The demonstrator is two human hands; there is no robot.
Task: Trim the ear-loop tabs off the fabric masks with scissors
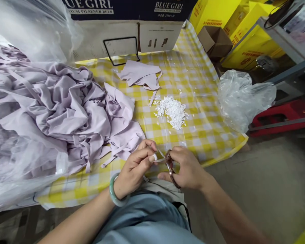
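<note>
My left hand (135, 166), with a green bangle at the wrist, is closed in a pinch on a small white strip (155, 157). In my right hand (189, 166) is a pair of scissors (169, 163), its loops around the thumb and fingers. The scissor blades are apart and point left at the white strip, close to my left fingertips. Just beyond my hands lies a pile of tiny white pieces (173, 111). Pale lilac fabric (76, 105) is heaped to the left, and a separate lilac cloth piece (141, 74) lies behind the pile.
A yellow checked tablecloth (200, 128) covers the table. Beer cartons (155, 35) and a black-framed stand (122, 51) line the back. At the right edge sits a clear plastic bag (244, 98), near a metal rack (292, 73) and a small brown box (215, 42). Plastic sheeting (40, 30) hangs left.
</note>
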